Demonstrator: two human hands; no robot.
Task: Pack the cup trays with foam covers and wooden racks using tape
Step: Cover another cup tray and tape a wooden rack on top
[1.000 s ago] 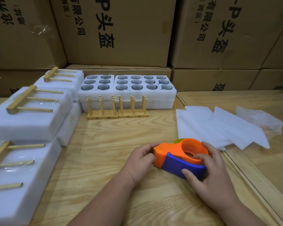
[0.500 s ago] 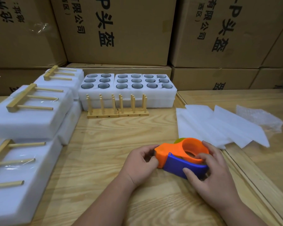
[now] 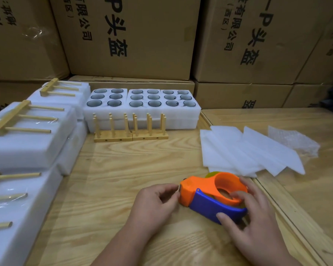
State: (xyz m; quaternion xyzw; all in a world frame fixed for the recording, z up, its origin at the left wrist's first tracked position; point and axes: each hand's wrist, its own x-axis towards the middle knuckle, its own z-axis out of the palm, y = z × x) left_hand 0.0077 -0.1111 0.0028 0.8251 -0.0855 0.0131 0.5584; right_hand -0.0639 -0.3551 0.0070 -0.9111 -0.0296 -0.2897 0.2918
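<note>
Several packed trays [image 3: 27, 143] stacked left; far cup trays [image 3: 142, 104] uncovered, racks [image 3: 131, 131] untaped. Your right hand [image 3: 256, 217] grips tape dispenser [image 3: 211, 196], left hand [image 3: 154, 206] pinches at its nose.

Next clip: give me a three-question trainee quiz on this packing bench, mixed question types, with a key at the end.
1. True or false: the right hand grips the orange and blue tape dispenser on the wooden table.
2. Multiple choice: where do the two upright wooden racks stand? A) on top of the open cup trays; B) on the table, just in front of the trays; C) on the foam sheets.
3. Fill in: the left hand's fingers pinch at the dispenser's ____ end.

Key: 1 true; 2 B; 3 orange (the tape itself is too small to make out).
</note>
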